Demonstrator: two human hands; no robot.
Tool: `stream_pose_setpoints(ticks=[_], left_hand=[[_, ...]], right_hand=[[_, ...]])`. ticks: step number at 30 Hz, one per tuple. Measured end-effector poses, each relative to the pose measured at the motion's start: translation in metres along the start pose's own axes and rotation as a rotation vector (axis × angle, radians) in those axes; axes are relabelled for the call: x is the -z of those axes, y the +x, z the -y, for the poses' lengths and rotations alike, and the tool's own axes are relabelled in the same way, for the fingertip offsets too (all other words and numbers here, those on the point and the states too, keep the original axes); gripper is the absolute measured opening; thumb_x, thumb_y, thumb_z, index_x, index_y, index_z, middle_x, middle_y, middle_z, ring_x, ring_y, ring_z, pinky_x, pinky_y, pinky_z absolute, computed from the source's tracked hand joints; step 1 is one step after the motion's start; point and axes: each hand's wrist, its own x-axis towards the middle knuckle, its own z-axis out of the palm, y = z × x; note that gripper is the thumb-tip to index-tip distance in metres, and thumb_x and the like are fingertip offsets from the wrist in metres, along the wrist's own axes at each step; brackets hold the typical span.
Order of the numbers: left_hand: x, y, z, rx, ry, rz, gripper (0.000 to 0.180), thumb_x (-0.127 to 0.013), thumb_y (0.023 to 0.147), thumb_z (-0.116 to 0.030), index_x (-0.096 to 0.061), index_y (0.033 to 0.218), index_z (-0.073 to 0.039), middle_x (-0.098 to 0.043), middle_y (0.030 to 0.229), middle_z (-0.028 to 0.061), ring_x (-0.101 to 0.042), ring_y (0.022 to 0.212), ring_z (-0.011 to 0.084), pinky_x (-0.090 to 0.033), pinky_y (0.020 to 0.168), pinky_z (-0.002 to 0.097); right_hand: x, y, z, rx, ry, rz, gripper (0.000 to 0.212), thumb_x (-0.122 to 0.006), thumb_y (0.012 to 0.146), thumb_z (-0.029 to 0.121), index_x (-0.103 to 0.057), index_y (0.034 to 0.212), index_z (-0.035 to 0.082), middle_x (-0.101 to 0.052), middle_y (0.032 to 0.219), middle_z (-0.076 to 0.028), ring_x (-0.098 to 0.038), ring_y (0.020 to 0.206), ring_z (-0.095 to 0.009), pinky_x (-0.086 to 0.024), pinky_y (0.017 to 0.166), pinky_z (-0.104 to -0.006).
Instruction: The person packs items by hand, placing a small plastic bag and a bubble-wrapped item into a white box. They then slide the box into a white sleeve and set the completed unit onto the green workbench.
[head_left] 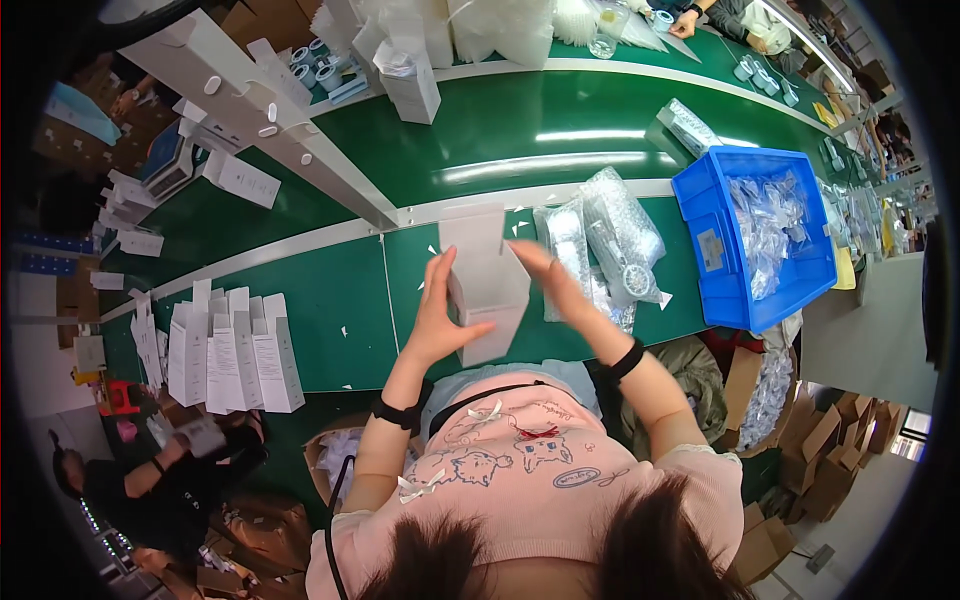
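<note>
A tall white carton (490, 290) stands in front of me at the near side of the green bench, its top flap raised. My left hand (437, 310) grips its left side, with the thumb across the near face and the fingers along the left edge. At the carton's upper right edge is my right hand (548, 275). It is smeared by motion, so whether its fingers grip the carton cannot be made out. Just right of that hand lie bubble-wrap pouches (618, 235), one with a pale round part (636, 280) showing through.
A blue bin (712, 255) with clear plastic packets stands at the right. Several white cartons (235, 350) stand in a row at the left. A metal post (290, 130) rises from the bench. Another carton (408, 90) stands at the back. A person (150, 490) is at the lower left.
</note>
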Motion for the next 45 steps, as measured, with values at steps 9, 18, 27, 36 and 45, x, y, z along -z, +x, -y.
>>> stream_pose_setpoints(ticks=[9,18,27,36,45], left_hand=[[-0.004,0.033,0.016,-0.132,0.327,-0.132,0.085,-0.079,0.051,-0.012,-0.031,0.121,-0.012,-0.026,0.127,0.013,-0.039,0.11,0.0275,-0.038,0.088,0.0353],[-0.022,0.023,0.029,-0.084,0.122,-0.288,0.084,-0.079,0.053,-0.007,-0.025,0.117,-0.01,-0.029,0.128,0.0183,-0.036,0.115,0.0305,-0.035,0.092,0.0373],[-0.043,0.015,0.033,-0.162,0.203,-0.402,0.077,-0.078,0.054,-0.006,-0.02,0.105,-0.01,-0.028,0.127,0.0247,-0.039,0.112,0.0359,-0.039,0.088,0.0408],[-0.038,-0.002,0.041,-0.167,0.137,-0.435,0.078,-0.08,0.054,-0.005,-0.02,0.104,-0.013,-0.026,0.127,0.0254,-0.038,0.113,0.037,-0.037,0.091,0.0426],[-0.043,-0.001,0.05,-0.329,0.056,-0.289,0.084,-0.082,0.052,-0.009,-0.019,0.106,-0.016,-0.023,0.129,0.0257,-0.035,0.115,0.0385,-0.036,0.093,0.0433]], right_hand=[[0.086,0.004,-0.015,0.415,-1.606,0.591,0.041,-0.06,0.067,0.016,-0.053,0.108,0.018,-0.046,0.118,-0.004,-0.035,0.118,-0.028,-0.023,0.099,-0.0555],[0.053,0.021,0.066,0.001,-0.264,-0.483,0.051,-0.066,0.064,0.006,-0.046,0.11,0.006,-0.049,0.11,-0.007,-0.041,0.111,-0.025,-0.029,0.099,-0.0388],[-0.047,0.074,0.08,0.258,-0.288,-0.885,0.083,-0.072,0.064,0.015,-0.022,0.129,0.006,-0.034,0.124,-0.015,-0.029,0.121,-0.028,-0.027,0.098,-0.0374],[-0.044,0.002,0.044,0.217,-0.963,-0.463,0.054,-0.071,0.06,0.02,-0.053,0.11,0.008,-0.038,0.121,-0.015,-0.029,0.119,-0.038,-0.024,0.097,-0.0496],[0.041,-0.102,-0.02,-0.302,-1.616,-0.27,0.05,-0.069,0.061,0.01,-0.048,0.106,0.003,-0.044,0.115,-0.014,-0.034,0.114,-0.034,-0.027,0.096,-0.0452]])
